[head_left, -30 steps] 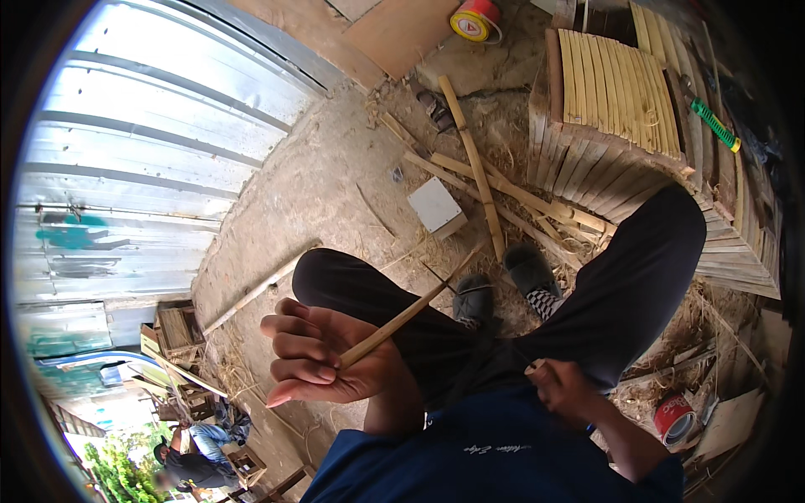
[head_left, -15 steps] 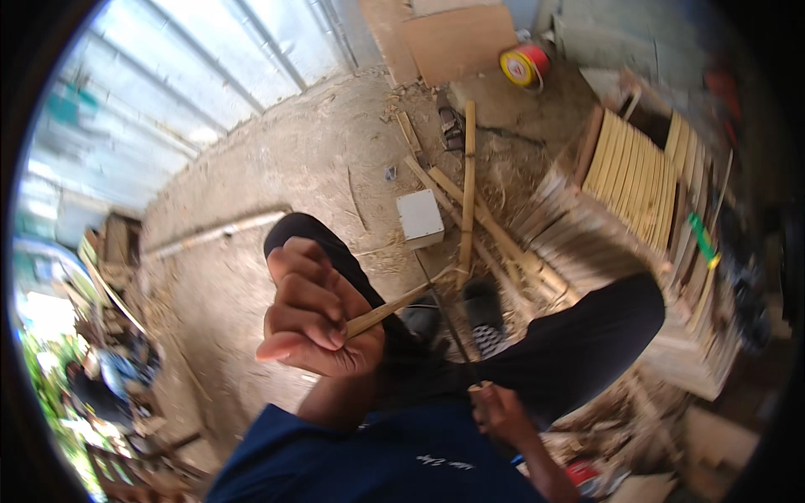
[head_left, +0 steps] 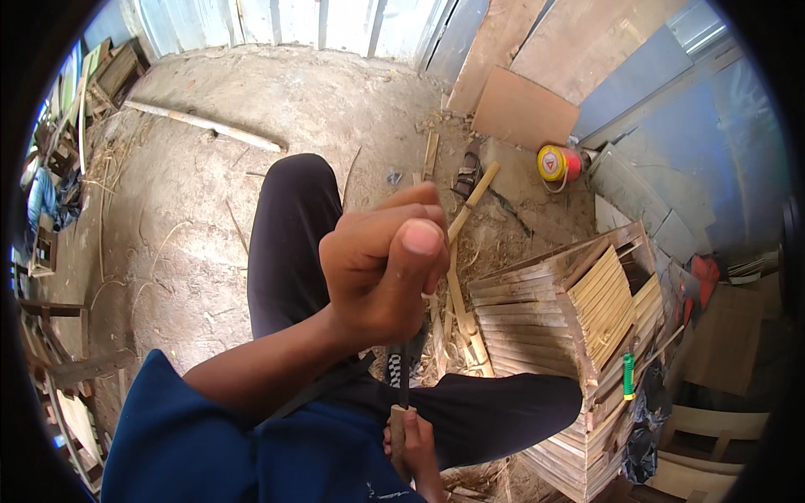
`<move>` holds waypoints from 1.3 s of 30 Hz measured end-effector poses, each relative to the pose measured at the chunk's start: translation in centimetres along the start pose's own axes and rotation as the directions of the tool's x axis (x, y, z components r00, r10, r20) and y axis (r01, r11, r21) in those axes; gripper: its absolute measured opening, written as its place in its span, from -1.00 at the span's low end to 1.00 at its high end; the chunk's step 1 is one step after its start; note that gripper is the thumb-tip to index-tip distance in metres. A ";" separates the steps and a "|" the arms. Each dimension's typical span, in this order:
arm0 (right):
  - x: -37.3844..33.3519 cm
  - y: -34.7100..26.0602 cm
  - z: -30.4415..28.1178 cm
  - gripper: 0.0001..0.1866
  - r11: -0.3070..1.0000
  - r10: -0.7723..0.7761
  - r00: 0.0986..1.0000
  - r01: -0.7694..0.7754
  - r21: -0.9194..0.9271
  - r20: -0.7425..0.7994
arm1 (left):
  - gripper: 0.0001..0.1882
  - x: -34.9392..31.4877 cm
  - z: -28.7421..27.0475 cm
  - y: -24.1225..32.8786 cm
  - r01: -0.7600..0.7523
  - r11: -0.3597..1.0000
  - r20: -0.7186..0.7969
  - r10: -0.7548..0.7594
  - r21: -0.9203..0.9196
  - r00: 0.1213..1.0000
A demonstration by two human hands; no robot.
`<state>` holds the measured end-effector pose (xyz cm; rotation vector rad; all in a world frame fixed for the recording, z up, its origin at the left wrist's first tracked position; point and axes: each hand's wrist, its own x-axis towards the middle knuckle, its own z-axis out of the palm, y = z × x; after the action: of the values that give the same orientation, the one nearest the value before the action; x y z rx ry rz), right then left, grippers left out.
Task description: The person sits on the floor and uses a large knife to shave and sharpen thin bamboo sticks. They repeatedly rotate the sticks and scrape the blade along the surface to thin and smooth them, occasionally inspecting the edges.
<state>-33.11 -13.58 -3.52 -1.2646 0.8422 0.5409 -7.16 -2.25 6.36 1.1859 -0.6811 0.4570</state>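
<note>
My left hand (head_left: 381, 268) is raised in front of me over the gap between my knees, its fingers curled closed with the thumb on top. The bamboo strip it pinches in the earlier frame is hidden behind the fist now. Low in the view, close to my body, my right hand (head_left: 417, 444) is wrapped round the wooden handle (head_left: 400, 427) of a knife. The knife's dark, narrow blade (head_left: 405, 377) points up and away from me, below the left fist. Its far part is covered by that fist.
A box-like stack of bamboo slats (head_left: 528, 323) stands by my right knee, a green-handled tool (head_left: 629, 377) at its side. Split bamboo lengths (head_left: 457, 285) lie ahead, near a sandal (head_left: 468, 172) and a red-and-yellow bucket (head_left: 558, 163). A pale pole (head_left: 205, 124) lies far left.
My view has turned to the right. The left hand has rotated and the bamboo strip is no longer visible. The right hand still grips the knife, its blade now more upright in view.
</note>
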 end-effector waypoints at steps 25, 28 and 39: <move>2.5 -0.2 -0.4 -0.57 0.973 -0.116 0.984 0.085 -0.213 -0.135 | -0.43 0.3 -0.1 -0.7 0.132 0.980 -0.090 -0.146 -0.150 0.985; 1.5 -0.3 -0.2 -0.57 0.924 -0.224 0.973 0.194 -0.329 -0.056 | -0.43 0.7 -0.6 -0.7 0.099 0.987 -0.075 -0.110 -0.129 0.991; 6.6 1.1 -1.1 -0.38 0.978 -0.058 0.997 0.044 -0.205 -0.059 | -0.44 0.9 -1.5 -0.7 0.101 0.974 -0.134 -0.130 -0.205 0.982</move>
<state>-30.29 -14.98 -9.50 -1.4937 0.8212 0.5579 -5.67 -1.08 6.21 0.9883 -0.5144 0.3653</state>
